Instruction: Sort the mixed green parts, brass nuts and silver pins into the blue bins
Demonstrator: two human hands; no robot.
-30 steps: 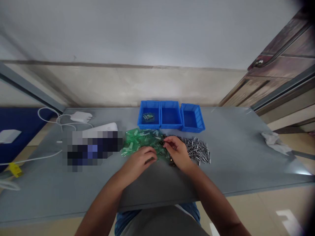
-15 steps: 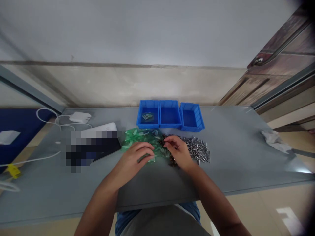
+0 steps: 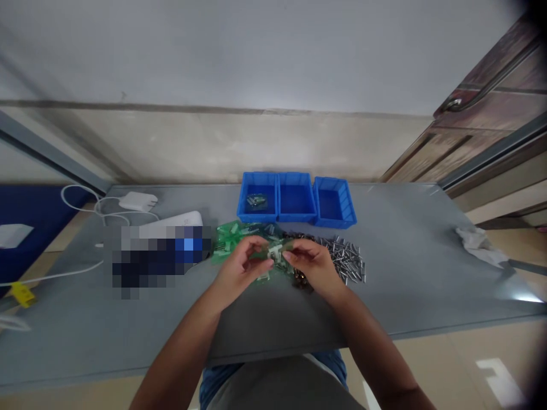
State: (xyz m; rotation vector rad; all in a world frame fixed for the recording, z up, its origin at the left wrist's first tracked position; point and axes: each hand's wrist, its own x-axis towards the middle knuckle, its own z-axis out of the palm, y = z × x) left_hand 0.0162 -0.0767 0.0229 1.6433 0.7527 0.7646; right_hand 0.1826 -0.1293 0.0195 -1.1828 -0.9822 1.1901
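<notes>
Currently: left hand (image 3: 239, 267) and right hand (image 3: 314, 267) are raised together, low over the loose parts on the grey table (image 3: 397, 267).
Grip: left fingers (image 3: 260, 245) are pinched closed on a small pale part (image 3: 276, 252); right fingers (image 3: 294, 249) are closed up at its other side, but whether they hold it can't be told from this view.
Part location: between the hands, above the green translucent parts (image 3: 226, 236).
Loose stock: dark parts (image 3: 302, 281) lie beside the right hand, with steel pins (image 3: 344, 259) just past them.
Bins: three blue plastic bins sit in a row along the far table edge, leftmost bin (image 3: 257, 177) holding a small cluster of green-and-metal parts (image 3: 256, 201).
Progress: that cluster is the only batch visibly binned; the bulk of the green parts, dark parts and steel pins remains loose on the table.
Nearby: white charger (image 3: 139, 201), pixelated object (image 3: 158, 256), crumpled white cloth (image 3: 478, 246).
</notes>
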